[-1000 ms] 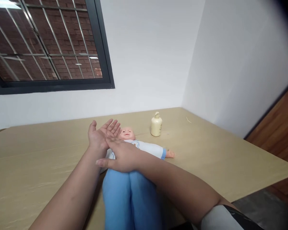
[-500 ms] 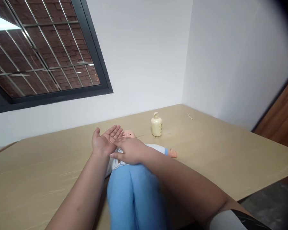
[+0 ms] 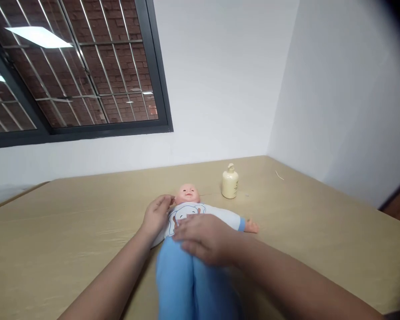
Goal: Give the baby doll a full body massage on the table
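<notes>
A baby doll (image 3: 188, 194) lies on its back, head away from me, in a white top (image 3: 224, 214) with a cartoon animal print and light blue trousers (image 3: 176, 275). My left hand (image 3: 157, 215) is beside the doll's shoulder and head, palm turned inward, fingers extended and slightly curved, holding nothing. Over the doll's waist is my right hand (image 3: 206, 235), palm down with fingers stretched out; whether it touches the cloth I cannot tell. One doll hand (image 3: 251, 226) sticks out of the blue cuff on the right.
A cream pump bottle (image 3: 230, 185) stands upright behind the doll to the right. The tan tabletop (image 3: 70, 231) meets white walls (image 3: 220, 80) at the back and right. A thin pale strip (image 3: 279, 176) lies near the far corner. A barred window (image 3: 165, 98) is at upper left.
My hands have come apart: the right has slid off the left palm toward the doll's waist, and the left has turned inward beside the doll's head. My view has shifted left.
</notes>
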`<action>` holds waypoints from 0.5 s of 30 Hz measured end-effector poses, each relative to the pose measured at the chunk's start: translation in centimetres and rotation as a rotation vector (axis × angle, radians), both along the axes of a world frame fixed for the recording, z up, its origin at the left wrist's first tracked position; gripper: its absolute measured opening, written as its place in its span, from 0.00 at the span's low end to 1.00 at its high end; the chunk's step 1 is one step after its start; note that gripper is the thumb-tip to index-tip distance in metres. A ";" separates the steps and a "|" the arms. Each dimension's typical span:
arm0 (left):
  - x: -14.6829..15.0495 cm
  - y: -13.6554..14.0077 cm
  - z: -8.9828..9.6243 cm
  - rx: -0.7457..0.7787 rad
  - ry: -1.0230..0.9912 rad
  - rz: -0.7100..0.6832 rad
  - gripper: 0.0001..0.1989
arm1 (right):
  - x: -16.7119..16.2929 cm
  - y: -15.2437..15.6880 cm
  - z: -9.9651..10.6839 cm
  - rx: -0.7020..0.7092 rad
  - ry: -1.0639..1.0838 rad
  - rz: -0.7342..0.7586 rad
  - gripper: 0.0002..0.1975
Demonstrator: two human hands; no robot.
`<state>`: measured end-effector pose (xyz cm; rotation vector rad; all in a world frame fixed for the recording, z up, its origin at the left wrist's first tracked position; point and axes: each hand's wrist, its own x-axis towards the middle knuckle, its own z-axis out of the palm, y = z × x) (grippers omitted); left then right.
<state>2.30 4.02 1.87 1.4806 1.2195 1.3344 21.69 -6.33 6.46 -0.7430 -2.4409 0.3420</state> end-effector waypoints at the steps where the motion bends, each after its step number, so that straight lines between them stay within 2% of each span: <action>1: -0.2 0.0 -0.6 -0.005 0.066 -0.009 0.12 | -0.2 -0.8 -0.3 0.019 -0.040 0.066 0.16; 4: -0.6 0.0 -1.5 -0.007 0.241 -0.017 0.12 | -1.3 -2.5 -1.2 0.050 -0.161 0.208 0.16; 6: -0.7 0.0 -1.6 0.022 0.364 -0.017 0.13 | -2.0 -2.6 -1.7 0.068 -0.193 0.212 0.18; 10: -0.6 0.0 -1.7 0.011 0.344 -0.023 0.15 | -1.8 -0.9 -2.5 0.061 -0.210 0.081 0.25; 13: -0.6 -0.2 -1.9 -0.002 0.281 -0.048 0.17 | -0.6 1.3 -2.9 0.033 -0.182 -0.007 0.25; 15: -0.7 -0.2 -1.9 0.017 0.321 -0.057 0.18 | 0.4 2.7 -3.3 -0.006 -0.148 -0.060 0.25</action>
